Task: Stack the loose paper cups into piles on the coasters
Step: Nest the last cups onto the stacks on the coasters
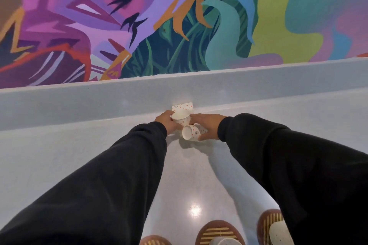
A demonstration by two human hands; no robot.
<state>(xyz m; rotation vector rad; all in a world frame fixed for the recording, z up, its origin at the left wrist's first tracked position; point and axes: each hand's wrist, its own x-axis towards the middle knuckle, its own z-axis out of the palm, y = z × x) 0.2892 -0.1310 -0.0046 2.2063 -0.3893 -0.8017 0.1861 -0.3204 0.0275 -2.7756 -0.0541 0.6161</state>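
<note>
Black sleeves (111, 175) stretch across a pale blue desk (79, 145) to its far edge at twelve o'clock, where a person handles two spotted paper cups below a bright painted mural (179, 16). The left grip (167, 123) is curled round the upright cup (181, 119), which stands mouth up, while the right grip (207, 125) is clamped on the tilted cup (192, 133), thumb beneath and fingers over it, its open mouth turned towards eight o'clock. The two cups sit just beside each other, the tilted one at five o'clock of the upright one; whether it touches the desk cannot be told. Behind them, at twelve o'clock, a spotted square card (184, 107) leans against the raised ledge (119, 97). Well apart, along the near edge at six o'clock, lie three round slatted coasters: the left coaster (154, 241), the middle coaster (218, 231) bearing a white cup (227, 241), and the right coaster (266, 223) bearing another cup (279, 231), partly hidden by the right sleeve
</note>
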